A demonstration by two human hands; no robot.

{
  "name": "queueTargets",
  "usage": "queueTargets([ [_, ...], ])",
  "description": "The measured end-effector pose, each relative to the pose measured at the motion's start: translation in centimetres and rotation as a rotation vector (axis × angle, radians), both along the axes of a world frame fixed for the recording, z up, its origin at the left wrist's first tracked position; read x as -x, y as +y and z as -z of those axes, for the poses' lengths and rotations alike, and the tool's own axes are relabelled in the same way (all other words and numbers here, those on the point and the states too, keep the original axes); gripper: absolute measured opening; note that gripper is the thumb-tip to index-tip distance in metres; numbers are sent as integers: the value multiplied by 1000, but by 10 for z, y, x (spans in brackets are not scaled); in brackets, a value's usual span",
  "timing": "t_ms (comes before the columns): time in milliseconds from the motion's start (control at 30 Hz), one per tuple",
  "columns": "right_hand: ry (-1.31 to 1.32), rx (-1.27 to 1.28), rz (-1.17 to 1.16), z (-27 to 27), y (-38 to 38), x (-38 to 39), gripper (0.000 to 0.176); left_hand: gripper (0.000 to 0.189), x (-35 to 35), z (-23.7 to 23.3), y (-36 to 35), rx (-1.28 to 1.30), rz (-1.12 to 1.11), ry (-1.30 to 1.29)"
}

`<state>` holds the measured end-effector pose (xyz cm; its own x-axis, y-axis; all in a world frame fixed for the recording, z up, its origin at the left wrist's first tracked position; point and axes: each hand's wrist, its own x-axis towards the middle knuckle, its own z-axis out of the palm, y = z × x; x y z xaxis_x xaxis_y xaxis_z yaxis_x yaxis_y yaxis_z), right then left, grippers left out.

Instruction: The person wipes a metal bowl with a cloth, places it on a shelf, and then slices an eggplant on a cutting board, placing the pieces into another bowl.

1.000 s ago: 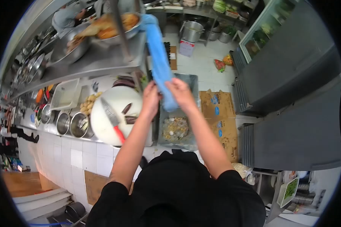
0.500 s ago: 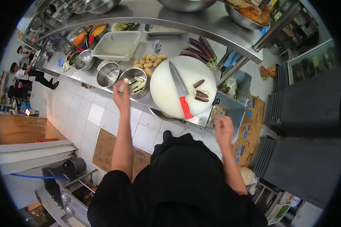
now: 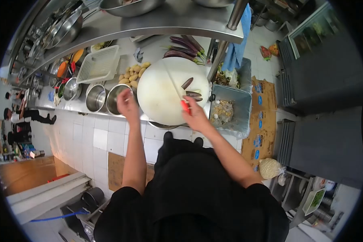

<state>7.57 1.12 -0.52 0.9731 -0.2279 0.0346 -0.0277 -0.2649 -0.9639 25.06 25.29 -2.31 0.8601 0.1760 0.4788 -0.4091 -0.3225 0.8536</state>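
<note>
My right hand (image 3: pixel 194 115) is closed round the red handle of a kitchen knife (image 3: pixel 173 79), its blade seen nearly edge-on above a round white cutting board (image 3: pixel 157 90). Just beyond that hand, cut eggplant pieces (image 3: pixel 193 97) and a purple eggplant end (image 3: pixel 187 83) lie on the board. My left hand (image 3: pixel 127 105) hovers at the board's left side, fingers loosely bent and slightly blurred, with nothing visible in them. Partly behind it stands a metal pot (image 3: pixel 112 101), its contents mostly hidden. Another metal pot (image 3: pixel 96 98) is to its left.
Potatoes (image 3: pixel 134 74) and whole eggplants (image 3: pixel 185 47) lie behind the board, near a white plastic basket (image 3: pixel 99 64). A steel shelf (image 3: pixel 169 30) spans above the counter. To the right is a lined bin with scraps (image 3: pixel 238 105). People stand far left.
My right hand has come in from the right and taken the knife by its handle; the blade has lifted and turned. My left hand has moved from over the pot towards the board.
</note>
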Motion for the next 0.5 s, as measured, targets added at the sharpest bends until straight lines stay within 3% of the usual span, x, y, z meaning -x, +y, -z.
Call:
queueTargets([
  [67,65,24,84,-22,-33,40,50,44,15,-16,-49,-140,396,293],
  [100,118,-66,94,-33,-49,64,45,60,15,-15,-72,-392,597,238],
  [133,164,-149,96,-46,-63,84,40,83,10,-6,-93,-654,742,-38],
  [167,217,-171,138,-60,-70,104,37,98,14,-12,-116,-766,849,114],
  [200,275,-195,179,-69,-70,124,34,103,14,-11,-137,-895,905,71],
  [333,298,-293,391,-57,-53,182,30,101,22,-20,-188,-1113,968,56],
  [400,337,-318,440,-55,-37,192,29,89,27,-26,-198,-1149,997,182],
  [500,297,-408,533,-36,-16,198,28,77,41,-13,-202,-1241,943,167],
])
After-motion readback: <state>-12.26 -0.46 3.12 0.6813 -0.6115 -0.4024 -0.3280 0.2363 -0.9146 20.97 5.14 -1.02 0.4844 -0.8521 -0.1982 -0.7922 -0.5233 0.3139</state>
